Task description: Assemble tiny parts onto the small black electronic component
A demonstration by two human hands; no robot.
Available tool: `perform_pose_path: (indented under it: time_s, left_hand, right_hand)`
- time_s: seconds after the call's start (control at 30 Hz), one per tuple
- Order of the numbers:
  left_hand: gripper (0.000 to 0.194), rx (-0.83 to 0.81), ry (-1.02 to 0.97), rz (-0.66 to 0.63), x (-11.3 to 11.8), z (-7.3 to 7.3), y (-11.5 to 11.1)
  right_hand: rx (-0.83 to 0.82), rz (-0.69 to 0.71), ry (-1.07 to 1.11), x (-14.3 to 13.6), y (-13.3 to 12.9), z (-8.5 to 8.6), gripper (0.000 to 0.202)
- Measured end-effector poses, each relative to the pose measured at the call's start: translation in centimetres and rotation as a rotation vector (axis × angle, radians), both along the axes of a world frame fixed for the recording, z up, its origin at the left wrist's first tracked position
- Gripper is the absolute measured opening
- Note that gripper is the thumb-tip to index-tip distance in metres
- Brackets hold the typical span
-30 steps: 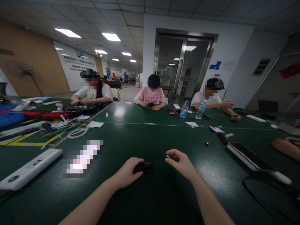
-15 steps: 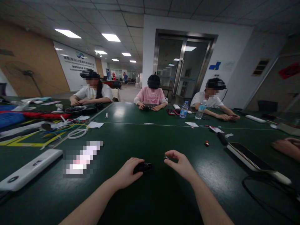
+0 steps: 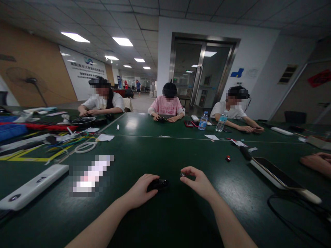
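My left hand (image 3: 144, 188) is closed round the left end of a small, dark, shiny black object (image 3: 162, 184) that rests on the green table. Thumb and fingers grip it from two sides, and its exact kind is too dark to make out. To the right of it, slightly above the tabletop, my right hand (image 3: 196, 179) pinches a tiny, partly silvery piece (image 3: 183, 174) between thumb and index finger. A short gap separates this piece from the black object.
On the left lie a white power bank-like bar (image 3: 33, 186), a blurred-out bright screen (image 3: 91, 175) and a coiled white cable (image 3: 85, 147). A small red-and-silver item (image 3: 228, 158) and a phone (image 3: 275, 172) lie right. Water bottles (image 3: 203, 121) and several people are beyond.
My right hand has shifted very slightly to the left with the tiny piece, towards the black object. My left hand keeps its grip in the same spot.
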State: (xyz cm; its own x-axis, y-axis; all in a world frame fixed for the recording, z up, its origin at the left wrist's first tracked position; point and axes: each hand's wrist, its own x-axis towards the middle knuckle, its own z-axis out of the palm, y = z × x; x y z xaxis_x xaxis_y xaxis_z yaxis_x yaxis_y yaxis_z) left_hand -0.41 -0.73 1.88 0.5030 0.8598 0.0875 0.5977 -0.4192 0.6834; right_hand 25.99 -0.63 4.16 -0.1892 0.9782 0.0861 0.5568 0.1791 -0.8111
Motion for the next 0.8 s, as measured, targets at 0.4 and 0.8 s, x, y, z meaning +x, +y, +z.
perform_pose_path:
  time_s: [0.4,0.8]
  left_hand:
    - [0.043,0.016,-0.004,-0.001,-0.02,-0.43,0.18]
    - [0.043,0.008,0.005,0.010,0.08,-0.30,0.12]
  right_hand:
    - [0.001,-0.007,-0.025,-0.19,-0.16,0.09,0.027]
    - [-0.009,0.005,-0.011,-0.25,-0.15,0.06,0.026]
